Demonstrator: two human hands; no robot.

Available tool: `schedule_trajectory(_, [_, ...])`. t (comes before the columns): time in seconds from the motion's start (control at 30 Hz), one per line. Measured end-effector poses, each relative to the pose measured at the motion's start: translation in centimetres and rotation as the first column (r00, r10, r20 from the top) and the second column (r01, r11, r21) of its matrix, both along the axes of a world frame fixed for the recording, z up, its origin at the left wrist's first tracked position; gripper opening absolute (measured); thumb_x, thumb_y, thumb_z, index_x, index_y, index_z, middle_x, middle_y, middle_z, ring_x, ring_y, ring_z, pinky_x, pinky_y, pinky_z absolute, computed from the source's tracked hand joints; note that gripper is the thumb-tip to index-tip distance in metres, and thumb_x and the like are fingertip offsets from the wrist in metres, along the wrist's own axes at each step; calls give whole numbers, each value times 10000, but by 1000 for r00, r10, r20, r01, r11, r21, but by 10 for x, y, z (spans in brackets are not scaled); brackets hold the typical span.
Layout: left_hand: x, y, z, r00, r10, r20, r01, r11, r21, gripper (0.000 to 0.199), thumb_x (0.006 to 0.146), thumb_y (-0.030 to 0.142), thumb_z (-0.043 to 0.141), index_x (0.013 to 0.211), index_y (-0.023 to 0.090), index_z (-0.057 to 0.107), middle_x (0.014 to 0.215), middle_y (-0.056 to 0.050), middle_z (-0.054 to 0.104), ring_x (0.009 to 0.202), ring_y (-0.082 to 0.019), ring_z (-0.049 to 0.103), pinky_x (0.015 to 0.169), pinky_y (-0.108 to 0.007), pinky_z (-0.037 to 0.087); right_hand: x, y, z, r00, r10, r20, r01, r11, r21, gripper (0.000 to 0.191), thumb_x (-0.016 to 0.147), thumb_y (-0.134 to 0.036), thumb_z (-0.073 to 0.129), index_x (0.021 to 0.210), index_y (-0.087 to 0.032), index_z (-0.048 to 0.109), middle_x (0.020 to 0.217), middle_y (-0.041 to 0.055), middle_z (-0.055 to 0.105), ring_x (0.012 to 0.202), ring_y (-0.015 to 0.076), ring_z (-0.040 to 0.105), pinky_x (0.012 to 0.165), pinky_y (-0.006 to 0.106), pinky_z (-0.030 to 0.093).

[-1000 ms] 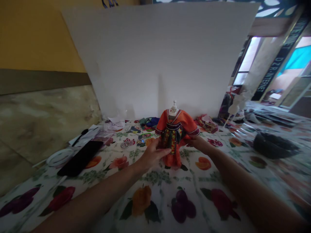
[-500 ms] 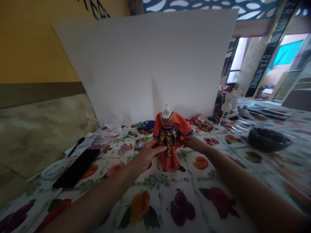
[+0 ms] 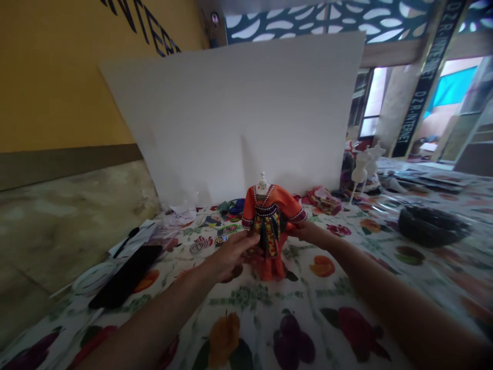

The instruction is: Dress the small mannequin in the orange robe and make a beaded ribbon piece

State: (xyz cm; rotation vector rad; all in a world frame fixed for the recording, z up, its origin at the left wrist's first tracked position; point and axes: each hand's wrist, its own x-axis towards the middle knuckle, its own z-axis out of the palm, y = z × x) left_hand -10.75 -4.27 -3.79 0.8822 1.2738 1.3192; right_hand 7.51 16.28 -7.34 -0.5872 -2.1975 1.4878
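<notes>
A small orange dress (image 3: 272,270) with dark and yellow patterned front panels stands upright on a little white mannequin (image 3: 262,186) on the flowered tablecloth (image 3: 246,326). My left hand (image 3: 236,252) is closed on the skirt's left side, thumb over the front panel. At the right side, under the wide sleeve, my right hand (image 3: 310,233) pinches the orange cloth; some of its fingertips are hidden by the dress.
A white board (image 3: 239,123) stands behind the dress. A black phone (image 3: 125,277) and papers (image 3: 142,234) lie at left. Folded pink cloth (image 3: 325,199), white mannequins (image 3: 360,169) and a black bundle (image 3: 431,226) are at right.
The view has tilted up slightly, so everything sits lower. My left hand has shifted a little on the skirt, with its fingers now farther behind the fabric. My right hand keeps its place.
</notes>
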Motion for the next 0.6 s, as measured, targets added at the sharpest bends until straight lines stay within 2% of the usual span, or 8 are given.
schedule_trajectory(0.07, [-7,-2,-1,979,77,-191,-72,997,35,411,739,512,784,940,175,660,908,-54,713,805,-192,692,716,-296,503,5,1,5,999,36,-3,-36,999,-1,358,744,-322,710,1088,-225,709,956,28,718,849,199,622,670,279,502])
schedule_trajectory(0.17, [-19,-4,6,876,277,-394,-216,957,191,433,755,543,751,951,179,623,966,-56,682,917,-211,657,793,-325,496,13,4,10,997,81,11,-81,997,-7,432,759,-341,709,1178,-240,683,1006,31,719,804,184,618,647,278,491])
schedule_trajectory(0.23, [-24,-2,15,810,369,-455,-234,916,326,430,767,516,744,996,182,599,1021,-69,666,994,-227,636,836,-341,496,16,8,11,994,104,32,-104,995,-15,385,739,-311,725,1115,-230,712,960,36,724,766,177,610,646,285,494])
schedule_trajectory(0.3, [-26,1,24,786,407,-465,-210,883,419,444,773,478,747,1064,189,576,1112,-88,644,1072,-240,616,874,-353,498,17,10,9,992,115,57,-113,993,-30,287,712,-284,737,989,-207,737,898,44,724,745,175,611,663,297,507])
schedule_trajectory(0.4, [-24,10,26,802,399,-445,-169,866,471,488,751,446,773,1111,192,564,1189,-106,623,1128,-255,594,901,-365,498,16,10,5,989,120,87,-114,991,-72,242,713,-300,712,926,-185,723,905,60,726,776,182,648,719,322,540])
schedule_trajectory(0.5, [-20,17,12,866,289,-407,-97,897,431,546,736,454,787,1147,178,559,1187,-124,637,1151,-279,590,920,-388,497,13,3,0,985,134,110,-123,987,-105,282,730,-341,671,959,-179,706,926,65,732,772,176,675,741,338,565])
schedule_trajectory(0.6, [-21,23,-3,899,234,-371,-77,918,390,630,731,448,803,1230,181,525,1267,-144,613,1217,-305,566,946,-411,494,10,-3,-5,985,121,125,-112,991,-76,286,723,-359,658,939,-177,703,872,54,732,703,166,668,678,332,574])
